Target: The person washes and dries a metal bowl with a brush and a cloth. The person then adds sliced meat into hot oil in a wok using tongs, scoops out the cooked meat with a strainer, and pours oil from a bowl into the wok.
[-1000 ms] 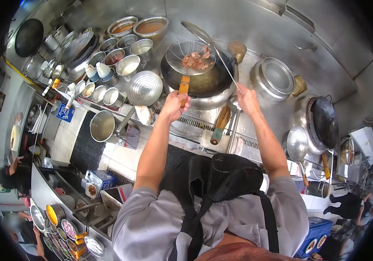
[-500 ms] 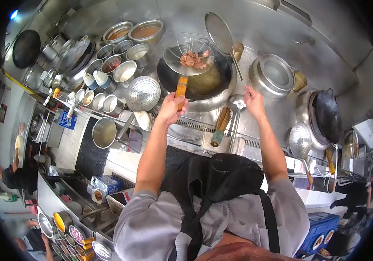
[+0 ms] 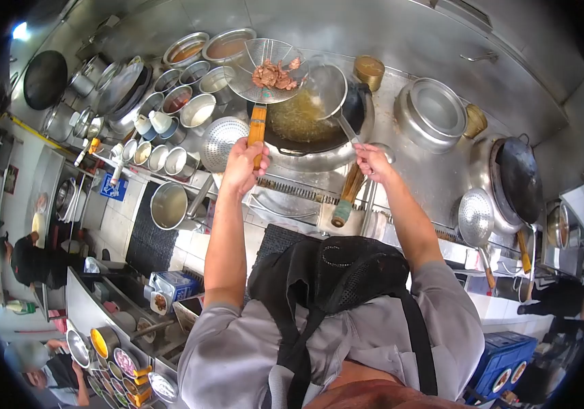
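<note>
My left hand [image 3: 243, 165] is closed around the wooden handle of a wire strainer [image 3: 268, 49]. Browned meat pieces [image 3: 275, 74] lie in its basket, raised over the wok's left side and the pots beside it. In my right hand [image 3: 375, 162] is the metal handle of a round fine-mesh skimmer [image 3: 333, 80], its head above the wok [image 3: 358, 112]. Cloudy yellowish oil [image 3: 302, 126] with froth shows inside the wok. Just below my right hand lies a bamboo wok brush [image 3: 350, 194], with a ladle [image 3: 386, 151] next to it.
Left of the wok stand a perforated strainer [image 3: 225, 144] and several seasoning pots [image 3: 198, 109]. A lidded steel pot [image 3: 432, 112] sits to the right, near a second perforated ladle [image 3: 476, 217] and another wok [image 3: 518, 178]. Other people [image 3: 50, 262] are at the left edge.
The skimmer in my right hand has swung left and down from beside the wok to over the oil. My left hand has shifted the strainer of meat leftward and up.
</note>
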`<state>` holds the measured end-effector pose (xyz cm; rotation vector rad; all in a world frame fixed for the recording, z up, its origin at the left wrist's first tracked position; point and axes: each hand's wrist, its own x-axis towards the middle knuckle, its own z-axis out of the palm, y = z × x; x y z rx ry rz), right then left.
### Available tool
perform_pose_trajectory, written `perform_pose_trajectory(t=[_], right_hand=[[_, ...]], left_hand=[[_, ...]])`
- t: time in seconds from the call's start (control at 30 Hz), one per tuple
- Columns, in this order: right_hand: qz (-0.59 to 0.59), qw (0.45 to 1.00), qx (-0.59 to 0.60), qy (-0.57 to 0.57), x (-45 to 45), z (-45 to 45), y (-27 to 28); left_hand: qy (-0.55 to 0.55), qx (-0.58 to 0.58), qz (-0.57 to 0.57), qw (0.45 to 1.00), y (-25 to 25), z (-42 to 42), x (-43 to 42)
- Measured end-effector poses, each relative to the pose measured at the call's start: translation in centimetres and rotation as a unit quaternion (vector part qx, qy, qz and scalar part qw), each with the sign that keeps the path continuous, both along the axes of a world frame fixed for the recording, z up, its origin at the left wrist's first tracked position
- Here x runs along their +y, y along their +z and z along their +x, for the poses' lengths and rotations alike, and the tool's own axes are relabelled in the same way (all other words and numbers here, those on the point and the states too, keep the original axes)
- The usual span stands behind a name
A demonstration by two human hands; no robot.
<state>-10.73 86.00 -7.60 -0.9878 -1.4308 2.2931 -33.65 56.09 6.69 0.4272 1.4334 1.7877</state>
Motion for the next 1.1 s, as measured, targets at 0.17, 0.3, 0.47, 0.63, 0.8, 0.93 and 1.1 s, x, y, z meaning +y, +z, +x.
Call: perform_pose_trajectory(t=[0.17, 0.3, 0.47, 0.63, 0.8, 0.93, 1.1], right_hand=[[-0.228, 0.964, 0.139, -0.006, -2.3, 0.4, -0.7], [-0.107, 0.989, 0.101, -0.024, -4.4, 1.7, 4.5], [0.072, 0.997, 0.006, 0.006, -6.1, 1.7, 9.6], [0.516, 0.846, -0.132, -0.014, -6.7, 1.7, 8.4], [0.507, 0.849, -0.138, -0.057, -6.7, 3.1, 9.6], [0.593, 0.789, -0.152, -0.056, -6.7, 4.3, 9.8], [0.606, 0.768, -0.199, -0.065, -6.8, 5.6, 9.5]], left_hand=[[0.037, 0.036, -0.039, 0.998, -2.2, -1.3, -0.5], [0.046, 0.052, -0.068, 0.995, -5.7, -2.3, 0.1], [0.025, 0.032, -0.086, 0.995, -6.9, -1.1, 2.0], [-0.044, -0.062, -0.013, 0.997, -7.6, -0.5, 3.3], [-0.090, -0.143, 0.043, 0.985, -7.4, 1.1, 4.6], [-0.113, -0.163, 0.053, 0.979, -6.9, 1.7, 6.0], [-0.128, -0.138, 0.056, 0.981, -6.6, 2.4, 6.7]])
